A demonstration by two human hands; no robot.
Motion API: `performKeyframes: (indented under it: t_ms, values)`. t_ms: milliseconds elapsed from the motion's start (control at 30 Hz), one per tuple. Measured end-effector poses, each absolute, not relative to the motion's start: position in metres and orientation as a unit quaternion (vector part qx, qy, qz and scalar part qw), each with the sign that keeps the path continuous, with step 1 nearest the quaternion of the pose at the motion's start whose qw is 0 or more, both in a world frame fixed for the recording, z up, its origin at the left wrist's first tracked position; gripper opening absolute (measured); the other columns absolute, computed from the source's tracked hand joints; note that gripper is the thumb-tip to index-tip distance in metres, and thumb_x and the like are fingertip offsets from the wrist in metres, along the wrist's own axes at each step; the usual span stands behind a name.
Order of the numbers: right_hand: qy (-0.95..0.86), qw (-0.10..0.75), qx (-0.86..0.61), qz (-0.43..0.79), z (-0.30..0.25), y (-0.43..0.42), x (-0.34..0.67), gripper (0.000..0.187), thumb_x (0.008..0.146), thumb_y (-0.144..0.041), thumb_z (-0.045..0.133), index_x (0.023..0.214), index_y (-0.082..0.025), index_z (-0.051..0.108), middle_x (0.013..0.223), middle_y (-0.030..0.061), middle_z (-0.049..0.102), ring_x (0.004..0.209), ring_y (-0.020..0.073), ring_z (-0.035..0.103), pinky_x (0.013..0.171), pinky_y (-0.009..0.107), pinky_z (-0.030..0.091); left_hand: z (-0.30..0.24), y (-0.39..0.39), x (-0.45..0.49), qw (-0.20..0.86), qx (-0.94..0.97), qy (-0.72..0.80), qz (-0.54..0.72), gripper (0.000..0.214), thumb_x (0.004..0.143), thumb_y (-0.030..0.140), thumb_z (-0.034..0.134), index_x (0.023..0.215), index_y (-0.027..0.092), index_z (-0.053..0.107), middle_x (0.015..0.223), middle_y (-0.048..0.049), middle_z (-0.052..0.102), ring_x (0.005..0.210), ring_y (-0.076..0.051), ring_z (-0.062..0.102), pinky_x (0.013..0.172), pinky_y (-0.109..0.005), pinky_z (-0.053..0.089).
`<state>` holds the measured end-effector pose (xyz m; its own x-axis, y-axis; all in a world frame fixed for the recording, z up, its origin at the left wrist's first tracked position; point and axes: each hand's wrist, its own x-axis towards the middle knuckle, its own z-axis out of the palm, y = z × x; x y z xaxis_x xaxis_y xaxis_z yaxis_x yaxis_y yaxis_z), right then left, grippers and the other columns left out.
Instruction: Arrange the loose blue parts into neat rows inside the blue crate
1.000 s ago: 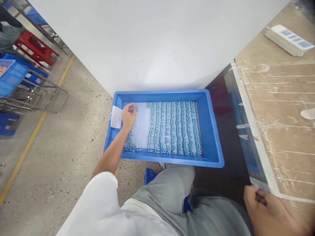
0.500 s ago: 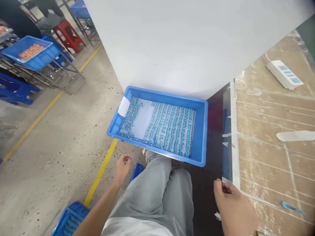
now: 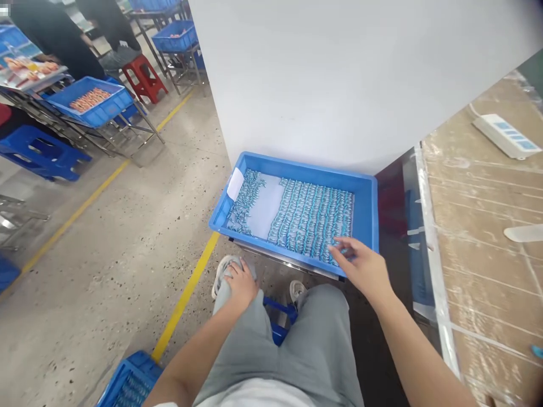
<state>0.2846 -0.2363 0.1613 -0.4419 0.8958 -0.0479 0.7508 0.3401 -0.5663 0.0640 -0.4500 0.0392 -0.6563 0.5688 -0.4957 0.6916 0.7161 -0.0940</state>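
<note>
A blue tray [image 3: 367, 210] stands in front of my knees, against a white wall. Rows of small teal parts [image 3: 313, 219] fill its right side, and a loose heap of the same parts [image 3: 244, 199] lies at its left end beside a white card [image 3: 235, 183]. My right hand [image 3: 358, 264] reaches over the tray's near right corner, fingers spread, holding nothing. My left hand [image 3: 240, 281] rests on my left knee with the fingers curled down on the grey trouser leg.
A worn wooden workbench [image 3: 487, 237] with a white power strip [image 3: 507, 135] runs along the right. Another blue crate [image 3: 127, 384] of teal parts sits on the floor at lower left. Farther left are blue trays on metal racks [image 3: 91, 102], a red stool [image 3: 144, 79] and other people.
My left hand left the heap in the tray and came down onto my knee. My right hand let go of the bench edge and reached to the tray's near right corner. The view swung left.
</note>
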Motion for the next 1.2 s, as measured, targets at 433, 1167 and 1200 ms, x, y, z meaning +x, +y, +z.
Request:
performKeyframes:
  t_ms: [433,1167,1200]
  values:
    - [-0.885,-0.046,-0.420,0.196,0.042,-0.063,-0.028,0.034,0.105,-0.040,0.061,0.129,-0.015,0.060,0.127,0.0107,0.055,0.114,0.0218,0.056,0.102,0.043,0.052,-0.029,-0.493,-0.084,0.270,0.198,0.942,-0.028,0.058,0.094,0.044,0.045,0.145,0.016,0.047,0.140,-0.0215,0.051,0.131,-0.037,0.051,0.104,-0.050,0.043]
    - [-0.906,-0.175,-0.345,0.169,0.007,-0.022,-0.018,0.034,0.104,-0.041,0.063,0.125,-0.013,0.061,0.121,0.0097,0.057,0.108,0.0208,0.058,0.097,0.040,0.055,-0.033,-0.485,-0.097,0.275,0.172,0.945,-0.037,0.048,0.096,0.038,0.040,0.135,0.020,0.061,0.138,-0.0138,0.058,0.126,-0.034,0.054,0.102,-0.047,0.046]
    - [-0.906,-0.184,-0.345,0.163,0.010,-0.022,-0.014,0.034,0.104,-0.040,0.062,0.125,-0.013,0.061,0.121,0.0098,0.057,0.109,0.0207,0.058,0.097,0.040,0.055,-0.034,-0.486,-0.098,0.278,0.169,0.945,-0.037,0.048,0.096,0.038,0.040,0.135,0.020,0.061,0.138,-0.0140,0.059,0.125,-0.034,0.055,0.102,-0.047,0.046]
